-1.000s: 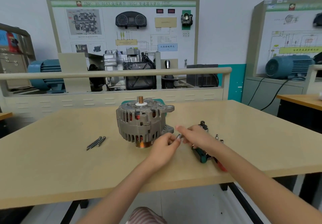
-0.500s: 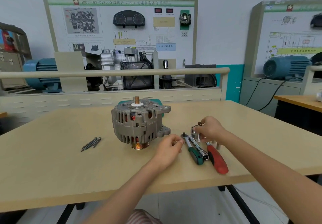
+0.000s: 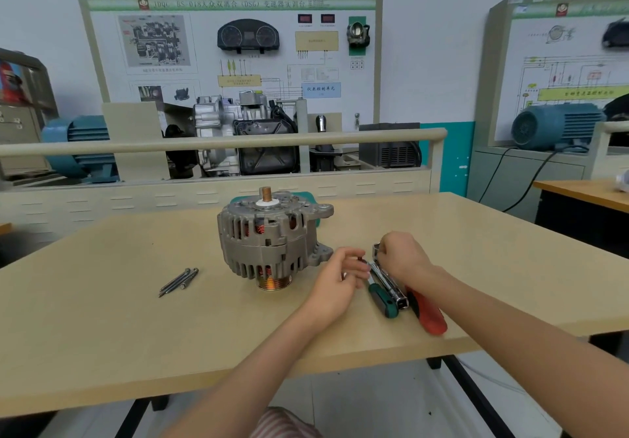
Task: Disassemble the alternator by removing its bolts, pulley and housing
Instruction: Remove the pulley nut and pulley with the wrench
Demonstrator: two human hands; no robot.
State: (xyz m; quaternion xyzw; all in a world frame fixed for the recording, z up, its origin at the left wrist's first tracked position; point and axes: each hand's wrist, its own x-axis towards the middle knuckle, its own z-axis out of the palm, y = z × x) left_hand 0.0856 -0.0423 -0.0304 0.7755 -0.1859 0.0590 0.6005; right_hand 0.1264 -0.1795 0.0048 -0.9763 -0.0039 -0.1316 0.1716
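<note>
— What are the hands doing?
— Right of the alternator (image 3: 272, 240), the left hand (image 3: 340, 275) curls loosely; any hold is unclear. The right hand (image 3: 403, 255) covers a chrome ratchet (image 3: 388, 281), grip hidden.
— And left?
— Removed bolts (image 3: 178, 281) lie on the table (image 3: 102, 318).

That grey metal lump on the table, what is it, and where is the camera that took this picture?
The camera sits on a person's head, looking down at their own hands. The lump is a car alternator, standing on its pulley on a wooden table. Left of it lie loose bolts. To its right lie a green-handled ratchet, a silver tool and a red-handled tool. The left hand pinches something small; the right hand reaches among the tools, its fingers hidden.
</note>
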